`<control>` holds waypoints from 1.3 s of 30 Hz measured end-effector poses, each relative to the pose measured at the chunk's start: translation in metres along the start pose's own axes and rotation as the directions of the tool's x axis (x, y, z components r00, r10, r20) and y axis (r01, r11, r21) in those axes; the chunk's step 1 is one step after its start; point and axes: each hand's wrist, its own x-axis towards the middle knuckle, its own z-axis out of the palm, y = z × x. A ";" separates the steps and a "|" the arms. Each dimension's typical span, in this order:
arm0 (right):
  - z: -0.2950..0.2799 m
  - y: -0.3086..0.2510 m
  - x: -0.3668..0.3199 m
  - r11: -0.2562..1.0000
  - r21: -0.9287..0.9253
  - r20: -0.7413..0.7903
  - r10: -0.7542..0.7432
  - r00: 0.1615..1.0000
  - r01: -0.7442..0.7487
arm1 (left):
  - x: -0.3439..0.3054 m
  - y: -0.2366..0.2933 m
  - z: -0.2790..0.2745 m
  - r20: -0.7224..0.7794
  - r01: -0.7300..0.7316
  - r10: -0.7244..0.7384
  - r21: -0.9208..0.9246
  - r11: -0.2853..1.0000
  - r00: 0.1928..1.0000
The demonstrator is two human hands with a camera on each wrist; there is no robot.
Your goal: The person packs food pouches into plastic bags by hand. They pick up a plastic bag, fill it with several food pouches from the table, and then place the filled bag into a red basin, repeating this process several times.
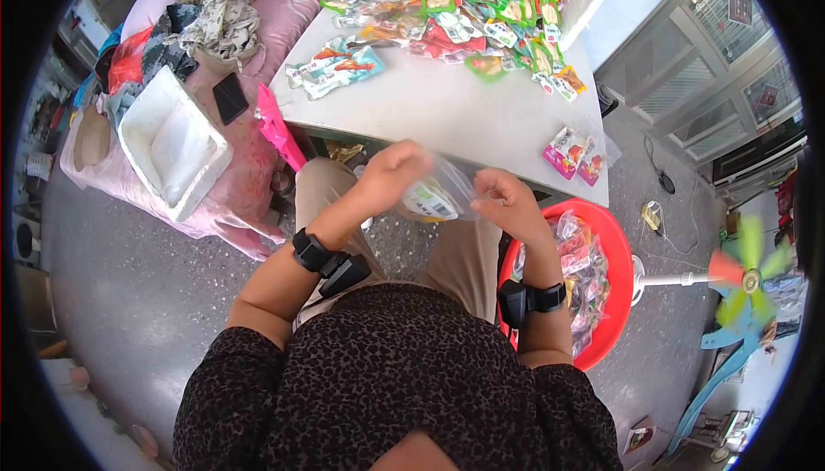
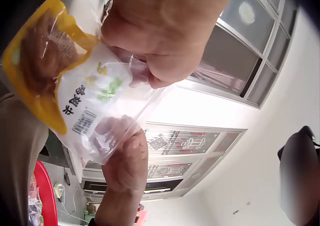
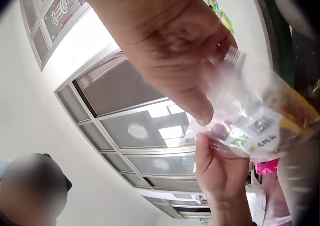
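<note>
A clear plastic bag (image 1: 460, 180) with a yellow-edged snack packet (image 1: 428, 202) inside hangs between both hands, over the lap in front of the table edge. The left hand (image 1: 398, 177) pinches one side of the bag's top; the right hand (image 1: 513, 202) pinches the other side. In the left wrist view the packet (image 2: 92, 93) shows a white label with a barcode and brown contents, under the left hand (image 2: 165, 31). The right wrist view has the right hand (image 3: 175, 56) at the bag's upper edge, with the packet (image 3: 267, 131) lower in the bag.
Many snack packets (image 1: 490, 7) are heaped on the white table (image 1: 412, 97), and pink packets (image 1: 571, 153) lie near its right corner. A red basin (image 1: 614, 299) of bagged items stands at the right. Left, a foam box (image 1: 185, 149) and phone (image 1: 230, 98) rest on pink cloth.
</note>
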 end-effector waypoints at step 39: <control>-0.110 0.075 -0.159 0.798 0.406 -0.181 0.548 0.817 -0.445 | -0.020 -0.074 -0.098 -0.171 0.087 0.052 0.713 0.695 0.984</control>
